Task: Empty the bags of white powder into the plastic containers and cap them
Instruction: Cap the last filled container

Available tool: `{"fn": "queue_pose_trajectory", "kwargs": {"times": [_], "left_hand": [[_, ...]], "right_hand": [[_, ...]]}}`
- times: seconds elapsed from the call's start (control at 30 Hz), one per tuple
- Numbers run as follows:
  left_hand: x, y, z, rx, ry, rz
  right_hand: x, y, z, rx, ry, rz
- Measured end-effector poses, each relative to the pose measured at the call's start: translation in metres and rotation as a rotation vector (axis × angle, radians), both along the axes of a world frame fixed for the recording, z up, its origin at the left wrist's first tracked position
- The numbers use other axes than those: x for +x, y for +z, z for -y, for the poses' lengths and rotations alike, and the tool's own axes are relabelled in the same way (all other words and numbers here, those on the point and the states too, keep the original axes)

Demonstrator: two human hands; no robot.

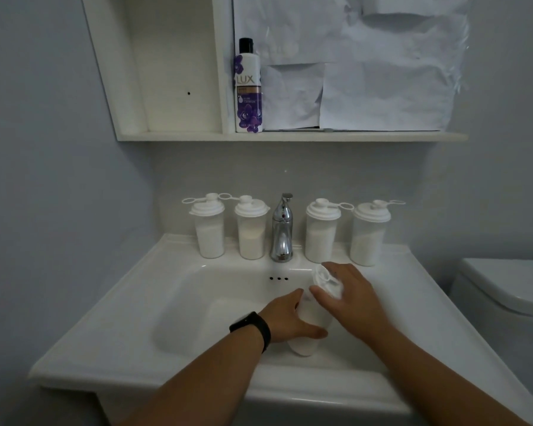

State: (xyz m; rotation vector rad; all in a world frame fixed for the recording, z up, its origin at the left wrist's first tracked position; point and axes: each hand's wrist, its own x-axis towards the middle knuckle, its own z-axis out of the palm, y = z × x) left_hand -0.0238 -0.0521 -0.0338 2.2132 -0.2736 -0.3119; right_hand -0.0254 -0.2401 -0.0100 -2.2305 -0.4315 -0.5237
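Capping stage, fifth container. Your left hand (pixel 285 322) grips the body of a plastic container (pixel 308 327) held tilted over the sink (pixel 179 272) basin, its base toward you and its mouth toward the faucet (pixel 282 232). Your right hand (pixel 348 293) curls thumb and fingers round the white lid (pixel 326 279) at that mouth; whether the lid is already seated cannot be told, as the fingers hide its rim. Four capped containers (pixel 210 229) stand upright on the back ledge, two on each side of the faucet, each part-filled with white powder. No powder bag shows. Judged from this, filling is done and only this closure remains. The next move calls for a steady left grip while you press or twist the lid home, then standing the container upright beside the others.
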Motion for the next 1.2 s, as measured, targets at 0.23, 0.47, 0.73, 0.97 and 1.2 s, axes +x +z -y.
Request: {"fn": "queue_pose_trajectory", "kwargs": {"times": [0.23,0.47,0.73,0.97,1.2], "left_hand": [[-0.002,0.0,0.008,0.019,-0.042,0.026],[0.002,-0.005,0.015,0.021,0.075,0.052],[0.0,-0.002,0.015,-0.003,0.092,0.051],[-0.002,-0.001,0.013,0.063,0.082,0.051],[-0.007,0.014,0.002,-0.019,0.111,0.126]], "right_hand": [[-0.002,-0.005,0.0,0.0,0.1,0.042],[0.003,-0.001,-0.013,0.026,0.043,0.038],[0.014,-0.003,-0.022,0.089,-0.089,-0.046],[0.015,-0.006,-0.024,0.079,-0.121,-0.088],[0.006,0.012,-0.011,0.386,-0.02,-0.135]]}}
